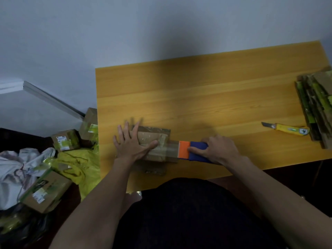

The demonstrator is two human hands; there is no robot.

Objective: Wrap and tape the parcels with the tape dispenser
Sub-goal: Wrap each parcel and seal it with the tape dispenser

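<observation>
**Tape run across the parcel, dispenser at its right end**

Off the bench's left edge, taped boxes (65, 140) lie on the floor among yellow bags (79, 164).

On the bench (197, 97), near its front edge, sits the parcel (152, 139), a small cardboard box with its long axis running left to right. The left hand (132, 142) lies flat on its top, fingers spread, pressing it down.

A clear strip of tape (171, 149) runs from under that hand's thumb off the parcel's right end to the dispenser (193, 150), orange at the front, blue behind. The right hand (218, 149) grips the blue body, fingers curled round it, just right of the parcel.

The tape lies along the parcel's long axis, so the next pull or cut likely goes rightward, by the right hand.

Further right lie a yellow knife (289, 129) and stacked flat cardboard (316, 106).
</observation>
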